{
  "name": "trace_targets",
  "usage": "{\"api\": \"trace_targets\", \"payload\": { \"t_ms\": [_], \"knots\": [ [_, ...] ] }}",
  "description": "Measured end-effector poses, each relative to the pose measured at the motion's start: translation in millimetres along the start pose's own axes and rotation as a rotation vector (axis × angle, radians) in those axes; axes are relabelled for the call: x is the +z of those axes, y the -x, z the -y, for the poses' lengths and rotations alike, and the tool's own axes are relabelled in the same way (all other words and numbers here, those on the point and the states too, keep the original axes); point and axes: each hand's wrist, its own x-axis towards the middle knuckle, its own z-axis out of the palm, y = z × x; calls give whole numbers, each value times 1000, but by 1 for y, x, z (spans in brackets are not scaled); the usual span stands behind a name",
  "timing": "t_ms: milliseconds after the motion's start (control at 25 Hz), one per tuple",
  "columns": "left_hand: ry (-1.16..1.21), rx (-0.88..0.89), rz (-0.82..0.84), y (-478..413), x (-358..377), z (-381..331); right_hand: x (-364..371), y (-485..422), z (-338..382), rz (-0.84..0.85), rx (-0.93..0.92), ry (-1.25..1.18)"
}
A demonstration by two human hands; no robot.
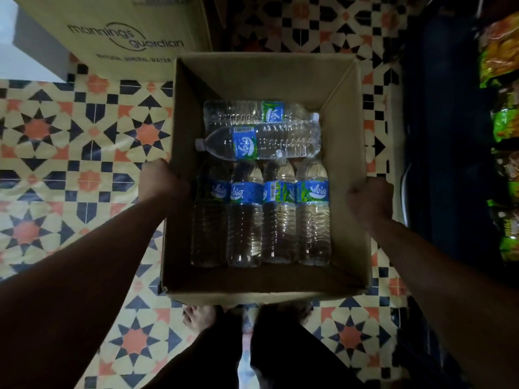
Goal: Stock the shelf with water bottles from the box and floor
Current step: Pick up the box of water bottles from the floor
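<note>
Head view, looking straight down, dim light.

Open cardboard box (348, 136) at centre, flaps out of the way, interior visible. Left hand (163, 181) grips the top edge of the box's left wall; right hand (370, 200) grips the top edge of the right wall. Both hands are closed into fists on the cardboard. The fingers themselves are mostly hidden behind the knuckles and the walls.

Contents: six water bottles, all lying flat on the box bottom. A row of four (261, 220) lies side by side in the near half, caps pointing far, blue labels up. One crosswise bottle (261, 141) lies just beyond them, cap to the left. A second crosswise bottle (252, 110) is touching it on the far side, cap to the right.

Cannot tell whether the box rests on the patterned tile floor (70, 136) or is lifted off it. Its near wall overlaps the person's bare feet (196, 315).

Surroundings: a larger printed carton (118, 37) stands far left, just beside the box's far-left corner. A dark shelf (443, 136) runs along the right, with snack packets (502, 66) at its right edge.
</note>
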Motion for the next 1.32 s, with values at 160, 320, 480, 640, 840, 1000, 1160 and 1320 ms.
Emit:
{"api": "trace_targets", "payload": {
  "t_ms": [160, 320, 480, 640, 840, 1000, 1160, 1320],
  "knots": [
    [11, -21, 15, 19, -14, 18, -7, 26, -2, 42, -26, 32],
    [-43, -51, 19, 49, -32, 41, -9, 60, -8, 144, 115, -4],
    [-123, -56, 42, 84, -46, 78, -8, 115, -19, 190, 106, 60],
    [-181, -39, 36, 119, -58, 107, -4, 171, -34, 161, 112, 132],
    [-215, -66, 13, 175, -70, 147, -5, 234, -53, 167, 24, 138],
    [-195, -53, 8, 218, -82, 175, -10, 282, -64, 160, 41, 10],
    [-195, -78, 17, 247, -80, 212, -3, 324, -74, 137, 45, 50],
    [-170, -74, 32, 261, -78, 248, 7, 361, -77, 114, 18, 42]
  ]
}}
